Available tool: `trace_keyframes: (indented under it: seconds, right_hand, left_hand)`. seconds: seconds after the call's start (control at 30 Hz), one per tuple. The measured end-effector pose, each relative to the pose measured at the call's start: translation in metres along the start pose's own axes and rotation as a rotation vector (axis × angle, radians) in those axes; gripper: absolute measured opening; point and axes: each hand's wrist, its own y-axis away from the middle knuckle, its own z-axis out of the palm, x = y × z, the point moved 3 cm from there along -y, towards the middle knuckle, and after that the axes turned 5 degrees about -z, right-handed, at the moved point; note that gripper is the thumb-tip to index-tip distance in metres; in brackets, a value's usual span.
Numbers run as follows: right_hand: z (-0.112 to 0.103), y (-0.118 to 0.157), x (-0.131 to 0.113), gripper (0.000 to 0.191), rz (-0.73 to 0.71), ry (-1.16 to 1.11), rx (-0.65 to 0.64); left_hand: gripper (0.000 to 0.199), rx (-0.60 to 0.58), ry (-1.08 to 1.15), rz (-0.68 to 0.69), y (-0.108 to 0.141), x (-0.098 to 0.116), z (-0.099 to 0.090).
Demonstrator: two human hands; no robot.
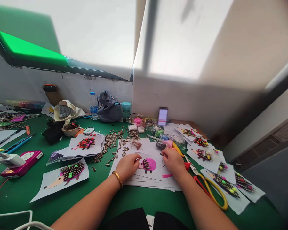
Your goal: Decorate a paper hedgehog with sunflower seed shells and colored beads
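A paper hedgehog picture [154,164] with a pink body lies on a stack of white sheets [153,185] in front of me. Several sunflower seeds are lined up on the left part of its body. My left hand [127,166], with a gold bangle at the wrist, rests on the picture's left side. Its fingers are pinched together; what they hold, if anything, is hidden. To the right of the picture, my right hand [174,161] pinches a small dark sliver that looks like a sunflower seed. Loose sunflower seeds [111,140] are scattered beyond my left hand.
Yellow-and-red scissors [207,185] lie right of my right forearm. Seed-covered hedgehog pictures lie at right [227,185] and left [67,175]. A phone [163,116] leans on the wall. Farther left are a blue bag [109,110], a water bottle [93,107] and a magenta device [21,163].
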Motion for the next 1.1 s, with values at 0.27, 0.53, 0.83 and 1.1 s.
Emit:
trace_keyframes:
  seconds: [0.27, 0.53, 0.83, 1.1]
  right_hand:
    - [0.003, 0.001, -0.005, 0.023, -0.053, -0.241, 0.059]
    - [0.014, 0.003, -0.029, 0.022, -0.081, -0.454, -0.042]
    - [0.029, -0.002, -0.041, 0.026, -0.042, -0.539, -0.106]
    - [0.026, -0.005, -0.049, 0.025, -0.083, -0.470, -0.145]
  left_hand:
    - [0.031, 0.000, -0.085, 0.004, 0.000, -0.001, 0.001]
    - [0.031, -0.022, -0.289, -0.005, 0.000, -0.001, 0.005]
    - [0.031, -0.035, -0.317, 0.014, 0.000, -0.002, 0.008]
    - [0.031, -0.039, -0.312, 0.028, 0.000, -0.001, 0.008]
